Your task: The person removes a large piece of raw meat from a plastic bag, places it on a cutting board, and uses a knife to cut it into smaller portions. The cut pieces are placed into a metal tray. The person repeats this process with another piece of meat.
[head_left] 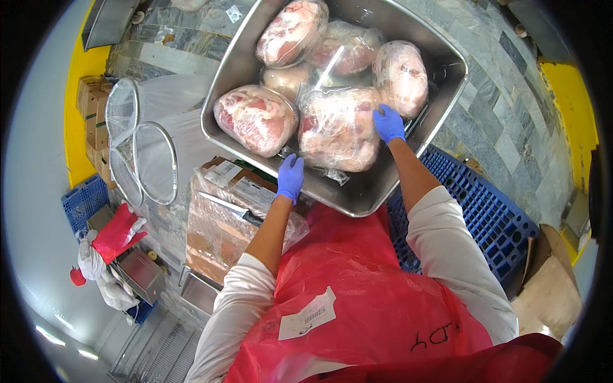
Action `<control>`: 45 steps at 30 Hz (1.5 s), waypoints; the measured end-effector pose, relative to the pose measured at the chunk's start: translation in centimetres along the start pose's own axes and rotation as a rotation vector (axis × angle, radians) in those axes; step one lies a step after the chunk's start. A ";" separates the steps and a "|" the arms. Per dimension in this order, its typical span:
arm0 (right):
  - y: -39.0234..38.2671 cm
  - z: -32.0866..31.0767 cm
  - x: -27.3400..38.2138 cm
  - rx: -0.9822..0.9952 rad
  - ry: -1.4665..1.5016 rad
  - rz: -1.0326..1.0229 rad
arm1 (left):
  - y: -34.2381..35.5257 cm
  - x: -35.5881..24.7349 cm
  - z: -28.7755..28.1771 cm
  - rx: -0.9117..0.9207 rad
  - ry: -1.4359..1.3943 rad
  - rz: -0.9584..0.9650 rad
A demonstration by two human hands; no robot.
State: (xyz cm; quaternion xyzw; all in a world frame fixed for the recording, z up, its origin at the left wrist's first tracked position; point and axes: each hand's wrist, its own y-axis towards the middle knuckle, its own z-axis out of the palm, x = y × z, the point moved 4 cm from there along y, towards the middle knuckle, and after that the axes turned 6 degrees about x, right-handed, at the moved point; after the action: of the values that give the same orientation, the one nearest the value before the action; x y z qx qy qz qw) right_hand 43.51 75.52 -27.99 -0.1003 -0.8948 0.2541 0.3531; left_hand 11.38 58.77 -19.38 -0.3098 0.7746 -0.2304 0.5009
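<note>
A large steel tub (233, 70) holds several big cuts of raw meat sealed in clear plastic bags. My left hand (290, 177), in a blue glove, rests on the tub's near rim beside one bagged cut (255, 118). Gloved in blue too, my right hand (388, 122) presses on the clear wrap of the nearest bagged cut (335, 131), fingers curled onto it. I wear a red plastic apron (357, 300) over white sleeves.
An open cardboard box (223, 217) lined with clear plastic stands under the tub at left, a knife lying across it. A blue plastic pallet (485, 217) lies at right. Clear bags on round frames (153, 159) stand left. Another person in white and red (108, 255) works far left.
</note>
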 end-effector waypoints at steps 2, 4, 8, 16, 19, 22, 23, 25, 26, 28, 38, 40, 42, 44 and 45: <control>2.1 0.4 0.2 -0.117 -0.024 -0.090 | 2.9 2.4 1.7 0.003 0.165 -0.016; 4.6 0.9 -0.2 -0.190 -0.054 -0.186 | 7.3 7.4 3.0 0.049 0.088 -0.063; 8.6 0.8 1.4 0.106 -0.030 -0.087 | 12.0 8.2 4.8 0.172 0.695 -0.017; 14.3 4.3 -1.7 0.372 -0.026 -0.029 | 19.5 21.2 7.1 0.219 -0.237 -0.383; 13.5 4.8 -0.6 0.433 0.035 0.083 | 17.7 18.7 6.3 0.154 -0.526 -0.540; 13.5 4.8 0.2 0.645 0.186 0.236 | 16.7 16.1 7.5 0.357 -0.869 -0.711; 13.4 4.5 0.8 0.711 0.202 0.227 | 16.6 16.0 7.3 0.349 -0.887 -0.698; 13.2 4.1 1.3 0.741 0.214 0.222 | 16.7 16.2 7.3 0.342 -0.915 -0.668; 13.0 4.0 1.3 0.707 0.212 0.226 | 16.9 16.3 7.3 0.342 -0.922 -0.653; 12.8 4.4 0.9 0.634 0.284 0.234 | 17.3 16.5 7.2 0.354 -0.930 -0.631; 12.0 2.0 3.7 0.763 0.381 0.426 | 17.7 20.6 7.6 0.492 -0.893 -0.561; 12.4 2.5 1.6 0.817 0.462 0.510 | 16.5 18.7 8.2 0.547 -0.918 -0.610; 14.0 4.6 -1.1 0.833 0.525 0.548 | 12.2 8.5 7.8 0.581 -1.080 -0.742; 13.7 4.6 0.3 0.901 0.579 0.548 | 9.4 6.4 8.1 0.486 -1.120 -0.781; 13.1 4.1 1.0 0.934 0.598 0.546 | 8.9 6.2 8.5 0.453 -1.144 -0.755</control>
State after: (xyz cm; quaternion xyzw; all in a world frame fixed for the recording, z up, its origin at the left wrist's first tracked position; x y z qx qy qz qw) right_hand 39.95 85.42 -36.85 -0.2273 -0.4932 0.6613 0.5174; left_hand 15.05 60.20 -32.54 -0.5171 0.1642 -0.3446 0.7661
